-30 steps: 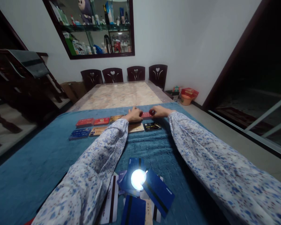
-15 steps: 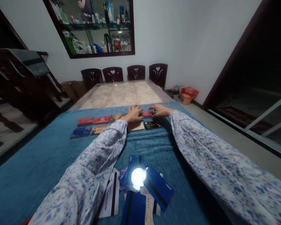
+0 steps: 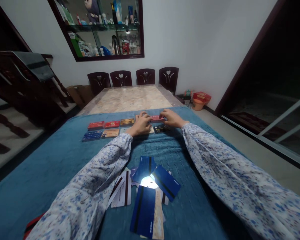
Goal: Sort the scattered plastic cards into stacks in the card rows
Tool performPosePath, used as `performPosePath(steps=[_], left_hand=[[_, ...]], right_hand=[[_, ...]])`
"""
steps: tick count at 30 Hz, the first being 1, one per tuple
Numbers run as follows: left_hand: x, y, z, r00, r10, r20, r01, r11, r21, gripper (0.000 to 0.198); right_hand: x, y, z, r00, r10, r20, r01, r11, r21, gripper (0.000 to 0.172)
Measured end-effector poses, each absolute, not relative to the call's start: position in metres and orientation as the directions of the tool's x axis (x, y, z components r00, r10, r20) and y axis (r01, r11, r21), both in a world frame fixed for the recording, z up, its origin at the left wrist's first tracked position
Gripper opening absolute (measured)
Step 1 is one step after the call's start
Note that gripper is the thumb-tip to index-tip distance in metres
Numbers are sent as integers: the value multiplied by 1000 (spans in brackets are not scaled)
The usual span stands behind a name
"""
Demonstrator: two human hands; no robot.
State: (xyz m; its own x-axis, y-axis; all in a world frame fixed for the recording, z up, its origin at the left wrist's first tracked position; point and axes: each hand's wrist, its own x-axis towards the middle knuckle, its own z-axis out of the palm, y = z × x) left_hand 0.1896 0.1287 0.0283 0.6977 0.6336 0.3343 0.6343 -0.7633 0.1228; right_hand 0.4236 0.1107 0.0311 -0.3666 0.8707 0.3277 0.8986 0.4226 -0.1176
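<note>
Two rows of cards lie on a blue cloth [image 3: 52,160] at the far end of my reach. My left hand [image 3: 140,124] and my right hand [image 3: 171,118] rest fingers-down on either end of a red card [image 3: 156,118] in the far row. Left of it sit a gold card [image 3: 127,122] and two red cards [image 3: 104,125]. The near row holds a blue card [image 3: 92,135], an orange card [image 3: 110,133] and a black card [image 3: 161,128]. A loose pile of blue and white cards [image 3: 146,190] lies close to me, with a bright glare on it.
Beyond the cloth the marble table top [image 3: 128,99] runs to several dark chairs [image 3: 133,78] at the wall. A glass shelf cabinet [image 3: 102,28] hangs above. An orange basket [image 3: 200,100] stands on the floor at right. Dark stairs [image 3: 20,86] rise at left.
Both hands stay on the red card in the far row. The view has tipped down a little, so the near pile shows more and the glare has shrunk.
</note>
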Motion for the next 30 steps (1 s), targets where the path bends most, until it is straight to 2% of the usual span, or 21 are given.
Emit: performPosePath(steps=[14,22,25,30], left_hand=[[142,59,27,710,599,371,586,-794,161,30],[124,19,24,740,558,376,528,-828,188,28],[126,3,24,788,512,341,467,-859,209,26],[136,-20,25,890,408,204,349,-897,271,29]], right_hand=[[392,39,25,-491,794,358,810,568,-148,13],[385,7,16,-553,747,369,772,626,-111,10],[388,-4,12,-572,733,368,764,640,-88,11],[394,-20,5,-547,751,371,771,624,-127,11]])
